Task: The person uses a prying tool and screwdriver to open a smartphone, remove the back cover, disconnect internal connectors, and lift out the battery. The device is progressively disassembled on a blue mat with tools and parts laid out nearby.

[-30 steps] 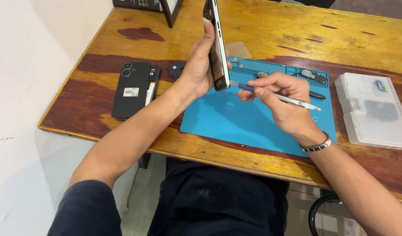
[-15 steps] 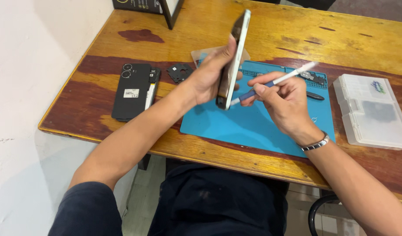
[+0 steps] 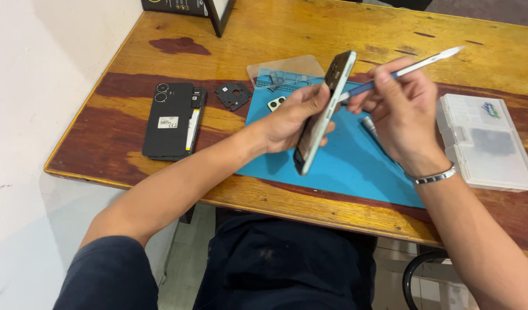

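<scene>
Above the blue mat [image 3: 356, 166], the left hand [image 3: 290, 117] has its fingers wrapped round a phone [image 3: 324, 112], tilted on edge. Beside it, the right hand [image 3: 405, 109] pinches a spudger [image 3: 416, 66]. Another phone [image 3: 173, 119] lies by the worktop's [image 3: 356, 34] left edge.

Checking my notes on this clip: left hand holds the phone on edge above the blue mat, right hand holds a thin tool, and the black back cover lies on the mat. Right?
Not quite: in the head view the black back cover lies on the bare wooden table, left of the blue mat.
</scene>
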